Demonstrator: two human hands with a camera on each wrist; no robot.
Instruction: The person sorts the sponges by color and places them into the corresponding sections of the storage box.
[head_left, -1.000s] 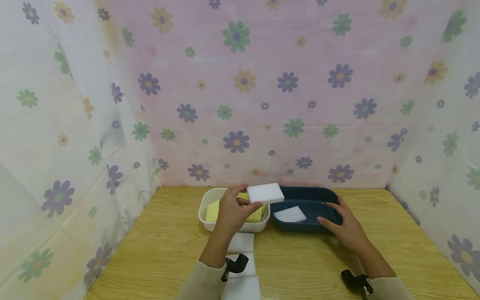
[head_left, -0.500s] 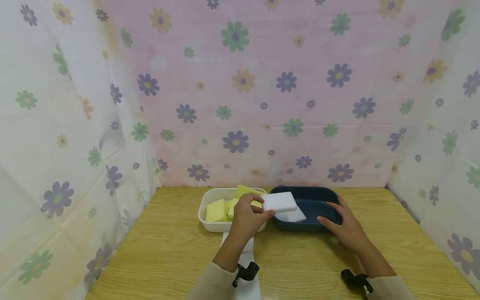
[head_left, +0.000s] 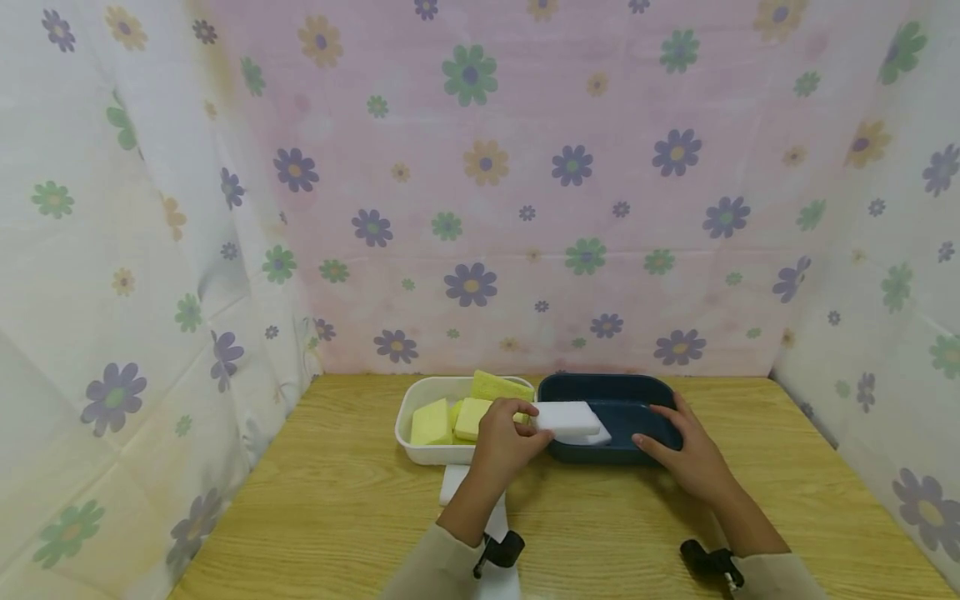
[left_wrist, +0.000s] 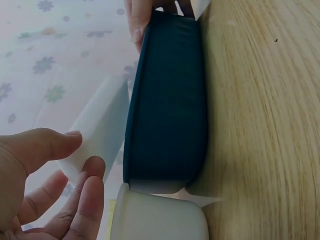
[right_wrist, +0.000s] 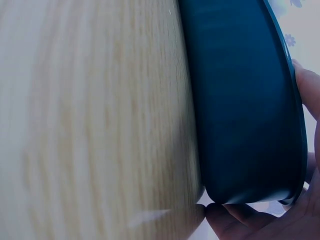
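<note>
My left hand (head_left: 506, 442) pinches the left end of a white sponge (head_left: 566, 418) between thumb and fingers, over the left part of the dark blue tub (head_left: 660, 454). In the left wrist view this sponge (left_wrist: 95, 130) slants above the tub's rim, the thumb against its face. A second white sponge (head_left: 598, 435) lies in the tub, partly covered by the held one. My right hand (head_left: 697, 458) grips the tub's right end, thumb at the near side and fingers over the rim. The right wrist view has the tub's wall (right_wrist: 245, 110) with fingers around its end.
A white tub (head_left: 435, 455) holding several yellow sponges (head_left: 432, 423) stands left of the blue one, right beside it. White sponges (head_left: 498, 579) lie in a line on the wooden table (head_left: 322, 500), partly hidden by my left forearm. Flowered cloth hangs behind and at both sides.
My left hand has carried the white sponge right and down, from above the white tub to low over the blue tub. The right hand keeps its grip in the same place.
</note>
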